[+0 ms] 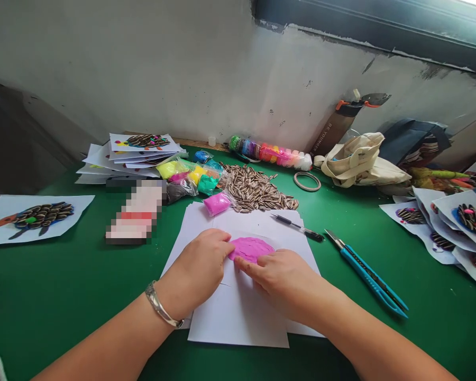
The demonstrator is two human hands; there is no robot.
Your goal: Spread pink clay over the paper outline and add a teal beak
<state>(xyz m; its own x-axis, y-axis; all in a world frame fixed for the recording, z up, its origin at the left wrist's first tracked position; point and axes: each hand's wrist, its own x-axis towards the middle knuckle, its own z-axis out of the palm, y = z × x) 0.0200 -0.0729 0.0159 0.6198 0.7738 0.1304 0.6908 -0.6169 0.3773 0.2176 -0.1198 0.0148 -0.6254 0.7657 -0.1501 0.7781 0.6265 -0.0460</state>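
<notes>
A flattened oval of pink modelling clay (252,248) lies on a small white sheet of paper (238,323), its surface uneven. My left hand (203,259), with a silver bangle at the wrist, rests on the paper with its fingertips at the clay's left edge; some of its fingers are hidden under the hand. From the right, my right hand (280,272) reaches over the sheet, its index finger stretched out and pressing on the clay's lower edge. Neither hand grips the clay. Beyond it sits a pink clay packet (217,203) beside a heap of striped sunflower seeds (254,188).
A black pen (297,227) and a blue utility knife (371,280), blade showing, lie to the right. Bagged colored clay (186,174), a tape roll (307,181) and a cloth bag (353,159) stand behind. Seed pictures (43,219) lie at both sides on the green table (63,296).
</notes>
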